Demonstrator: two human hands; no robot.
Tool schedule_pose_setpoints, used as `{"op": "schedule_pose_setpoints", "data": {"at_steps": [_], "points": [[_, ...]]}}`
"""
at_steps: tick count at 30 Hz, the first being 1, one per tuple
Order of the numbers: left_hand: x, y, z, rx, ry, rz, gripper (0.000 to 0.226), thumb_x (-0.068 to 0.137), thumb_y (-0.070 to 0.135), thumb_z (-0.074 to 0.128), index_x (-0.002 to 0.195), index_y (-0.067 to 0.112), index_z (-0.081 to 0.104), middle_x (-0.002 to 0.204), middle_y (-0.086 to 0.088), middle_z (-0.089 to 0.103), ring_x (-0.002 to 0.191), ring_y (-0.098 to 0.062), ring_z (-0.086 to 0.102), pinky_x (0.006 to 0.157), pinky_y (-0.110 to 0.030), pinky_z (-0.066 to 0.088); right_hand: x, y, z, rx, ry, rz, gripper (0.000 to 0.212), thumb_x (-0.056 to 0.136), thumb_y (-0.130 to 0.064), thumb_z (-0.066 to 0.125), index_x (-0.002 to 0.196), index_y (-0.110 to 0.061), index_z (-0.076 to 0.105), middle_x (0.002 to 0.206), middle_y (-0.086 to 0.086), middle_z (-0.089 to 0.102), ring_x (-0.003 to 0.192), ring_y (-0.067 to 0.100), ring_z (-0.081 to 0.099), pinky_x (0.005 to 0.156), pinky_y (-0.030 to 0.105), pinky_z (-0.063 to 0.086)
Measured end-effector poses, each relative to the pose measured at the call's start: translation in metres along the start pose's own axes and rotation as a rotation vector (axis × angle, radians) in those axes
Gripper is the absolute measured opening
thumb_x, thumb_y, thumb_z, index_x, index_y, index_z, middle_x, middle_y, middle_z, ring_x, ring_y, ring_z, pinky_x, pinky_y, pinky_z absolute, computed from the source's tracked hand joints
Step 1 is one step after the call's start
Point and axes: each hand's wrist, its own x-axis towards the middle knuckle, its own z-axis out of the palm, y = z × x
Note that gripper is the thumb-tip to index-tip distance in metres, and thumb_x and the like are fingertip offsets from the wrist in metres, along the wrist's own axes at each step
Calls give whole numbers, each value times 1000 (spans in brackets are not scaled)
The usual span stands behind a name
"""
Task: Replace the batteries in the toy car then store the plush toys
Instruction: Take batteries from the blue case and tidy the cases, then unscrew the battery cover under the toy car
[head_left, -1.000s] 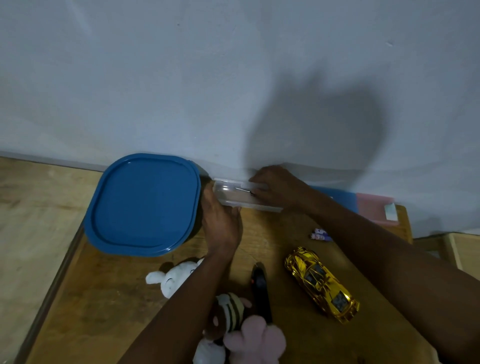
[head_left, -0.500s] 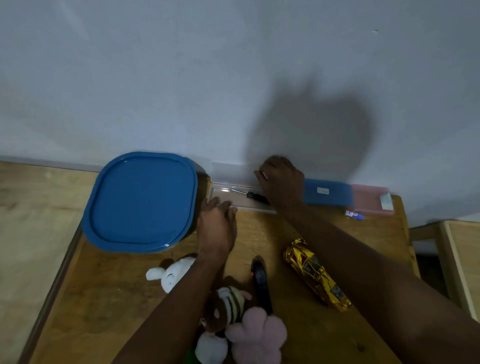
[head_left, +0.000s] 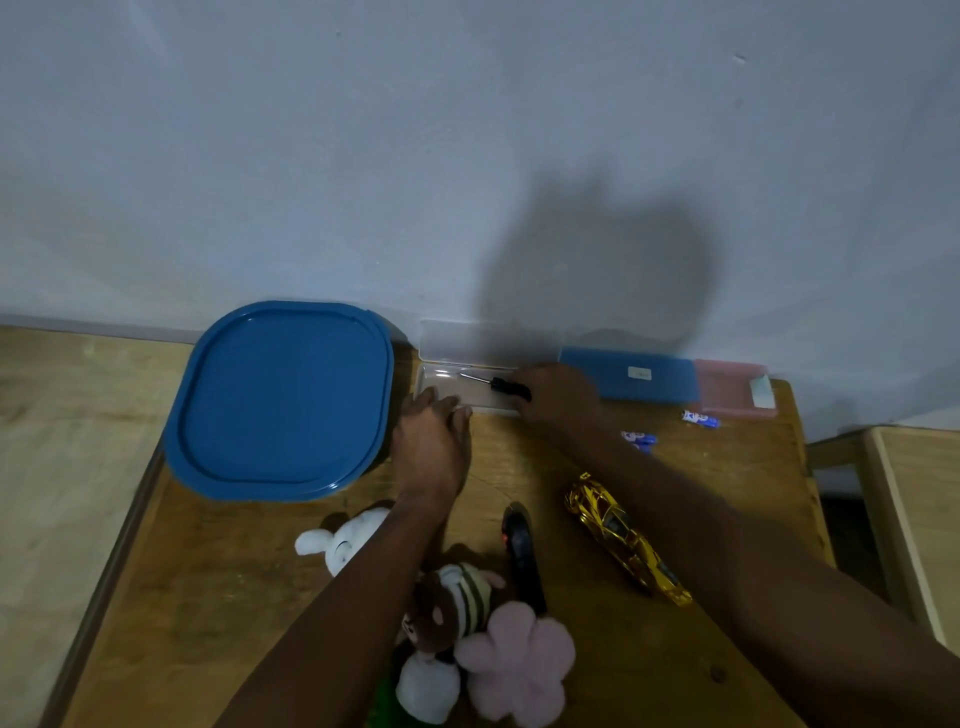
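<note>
My left hand (head_left: 434, 449) lies flat, fingers straight, against the clear case (head_left: 441, 379); my blurred right hand (head_left: 561, 397) seems to pinch the black-handled screwdriver (head_left: 506, 387) inside it.

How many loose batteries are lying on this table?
2. One battery lies before the blue case, beside the right forearm. The second battery lies before the pink case. The arm may hide others.

Clear case lid (head_left: 467, 340) now raised open, right hand (head_left: 561, 397) pulling screwdriver (head_left: 501, 385) rightward
</note>
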Motion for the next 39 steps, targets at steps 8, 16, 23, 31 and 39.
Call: {"op": "schedule_pose_setpoints", "data": {"at_steps": [8, 16, 23, 31, 39], "points": [[-1, 5, -8, -58, -9, -15, 28, 100, 33, 52, 111, 15, 72, 112, -9, 66, 104, -22, 61, 87, -39, 55, 9, -7, 3, -55, -73, 58, 28, 90, -27, 60, 116, -19, 69, 101, 10, 70, 96, 31, 64, 75, 36, 51], [-1, 8, -12, -76, -7, -36, 28, 99, 33, 56, 116, 16, 69, 120, -9, 66, 108, -24, 63, 85, -35, 53, -4, -12, -14, 59, 19, 24, 30, 87, -22, 65, 117, -21, 69, 100, 8, 73, 92, 27, 66, 74, 33, 48], [-27, 30, -8, 36, 113, 65, 33, 93, 33, 63, 123, 21, 70, 141, -3, 59, 131, -32, 51, 101, -42, 47, -70, -4, -47, 173, 150, 167, 32, 89, -21, 66, 121, -16, 69, 104, 10, 72, 93, 25, 64, 74, 26, 41], [-85, 96, 2, -54, 48, 156, 32, 86, 37, 66, 113, 21, 73, 122, -2, 69, 109, -32, 62, 86, -39, 50, -164, 43, -62, 395, 236, 463, 23, 83, -22, 73, 106, -20, 74, 93, 1, 74, 84, 14, 65, 77, 35, 55], [-134, 174, 40, -72, -315, -293, 91, 85, 68, 57, 153, 21, 18, 146, -17, 30, 124, -39, 50, 91, -41, 44, -242, 71, -57, 658, 211, 675, 16, 93, -21, 54, 92, -17, 69, 84, 0, 65, 84, 21, 61, 68, 30, 41]]}}
